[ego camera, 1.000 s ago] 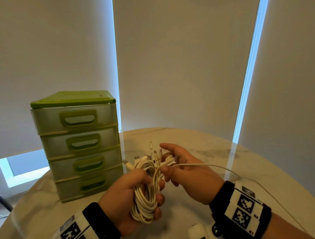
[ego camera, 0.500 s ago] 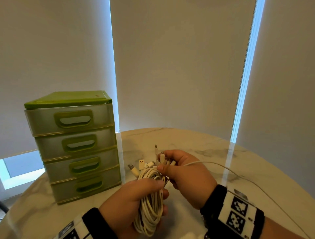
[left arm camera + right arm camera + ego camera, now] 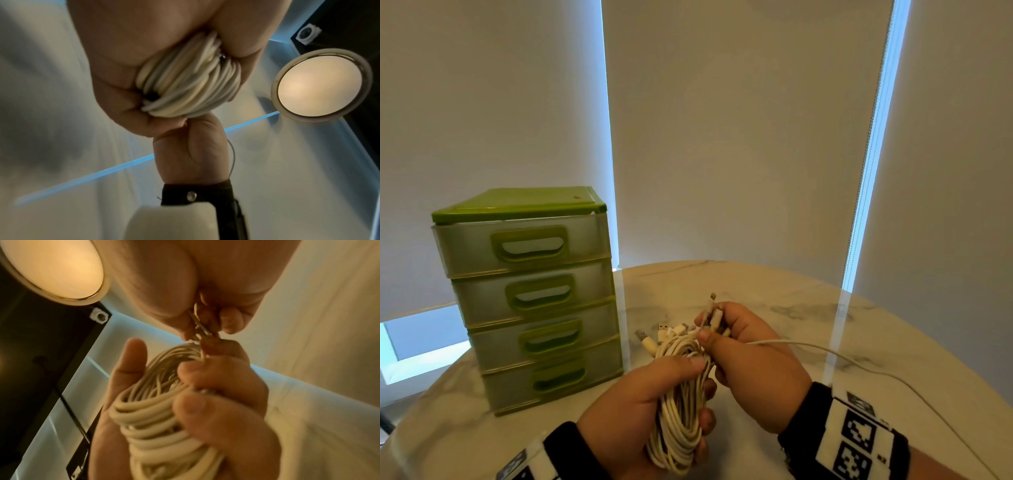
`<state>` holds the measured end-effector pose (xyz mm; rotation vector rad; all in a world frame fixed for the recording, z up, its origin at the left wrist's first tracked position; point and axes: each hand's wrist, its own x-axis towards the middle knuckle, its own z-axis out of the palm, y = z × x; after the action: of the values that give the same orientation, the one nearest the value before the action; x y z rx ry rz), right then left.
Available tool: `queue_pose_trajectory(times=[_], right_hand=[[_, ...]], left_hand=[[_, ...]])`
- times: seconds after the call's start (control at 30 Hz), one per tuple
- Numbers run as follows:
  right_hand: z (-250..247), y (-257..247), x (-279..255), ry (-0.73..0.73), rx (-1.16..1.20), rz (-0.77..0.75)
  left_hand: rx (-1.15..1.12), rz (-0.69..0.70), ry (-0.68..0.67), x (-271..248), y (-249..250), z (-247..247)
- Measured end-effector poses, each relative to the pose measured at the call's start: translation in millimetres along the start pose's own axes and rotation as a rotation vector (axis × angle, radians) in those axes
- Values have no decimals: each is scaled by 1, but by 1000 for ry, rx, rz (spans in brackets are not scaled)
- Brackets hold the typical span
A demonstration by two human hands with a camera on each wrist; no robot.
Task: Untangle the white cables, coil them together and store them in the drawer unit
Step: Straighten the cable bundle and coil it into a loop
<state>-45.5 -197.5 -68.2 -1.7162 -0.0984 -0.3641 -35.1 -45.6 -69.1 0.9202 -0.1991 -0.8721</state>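
Observation:
My left hand (image 3: 654,404) grips a thick coil of white cables (image 3: 678,411) upright above the table, thumb across the front, fingers wrapped round it. The coil (image 3: 185,84) fills that palm in the left wrist view. My right hand (image 3: 739,346) pinches the plug ends (image 3: 714,317) at the top of the coil, where several connectors stick out. In the right wrist view its fingertips (image 3: 230,321) squeeze the thin ends above the coil (image 3: 156,418). One loose cable strand (image 3: 859,363) trails right across the table. The green drawer unit (image 3: 530,294) stands at the left, all drawers closed.
The round marble table (image 3: 791,308) carries the drawer unit near its left edge. Closed roller blinds (image 3: 739,137) hang behind it, with bright gaps of window between them. A round ceiling lamp (image 3: 320,86) shows in both wrist views.
My right hand has closed its fingers on the plug ends at the coil's top. Both hands and the coil have drifted slightly right.

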Motion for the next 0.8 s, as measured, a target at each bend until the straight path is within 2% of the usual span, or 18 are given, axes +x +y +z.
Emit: queue_pose_trajectory(times=[0.17, 0.27, 0.33, 0.47, 0.53, 0.6, 0.67, 0.8], right_hand=[[5, 1, 0, 60, 230, 125], [4, 0, -1, 17, 262, 81], [4, -3, -4, -16, 149, -14], [3, -9, -8, -82, -350, -263], [3, -13, -11, -122, -465, -321], [5, -18, -14, -161, -507, -367], [6, -21, -17, -161, -441, -388], [6, -21, -20, -192, -297, -333]], left_hand=[[16, 45, -43, 2, -2, -5], [-8, 34, -46, 4, -2, -7], [-29, 9, -15, 5, -1, -6], [-35, -2, 25, 7, 0, -3], [-42, -18, 21, 7, 0, -1], [-43, -20, 9, 6, 1, 0], [-33, -14, 7, 6, 0, -1], [-67, -59, -41, 4, 1, -3]])
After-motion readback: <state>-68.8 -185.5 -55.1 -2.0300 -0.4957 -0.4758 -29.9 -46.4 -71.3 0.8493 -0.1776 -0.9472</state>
